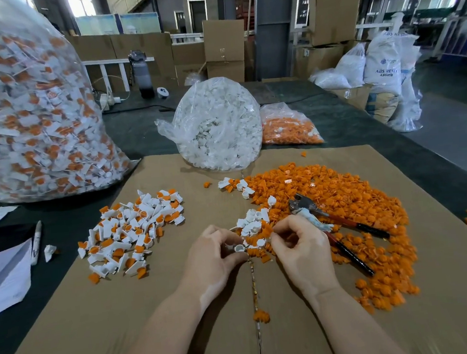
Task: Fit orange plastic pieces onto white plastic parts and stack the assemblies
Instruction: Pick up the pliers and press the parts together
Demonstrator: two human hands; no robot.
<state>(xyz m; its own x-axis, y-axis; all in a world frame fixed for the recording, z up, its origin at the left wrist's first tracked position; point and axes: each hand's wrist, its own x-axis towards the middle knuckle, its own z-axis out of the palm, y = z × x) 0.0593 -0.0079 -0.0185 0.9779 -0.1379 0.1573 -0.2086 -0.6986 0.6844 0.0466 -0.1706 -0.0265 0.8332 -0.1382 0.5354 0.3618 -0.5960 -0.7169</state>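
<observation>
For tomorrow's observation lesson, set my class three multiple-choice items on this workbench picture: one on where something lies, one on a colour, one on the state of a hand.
1. Where does the heap of finished assemblies lie on the cardboard sheet?
A. left of the hands
B. right of the hands
C. inside the small bag

2. What colour is the loose pile under the pliers?
A. blue
B. orange
C. green

3. What is the left hand doing?
A. lying flat and open
B. gripping the pliers
C. pinching a white part

Answers:
1 A, the white-and-orange heap sits to the left.
2 B, the pile is orange.
3 C, the fingers curl round a small white ring.
</observation>
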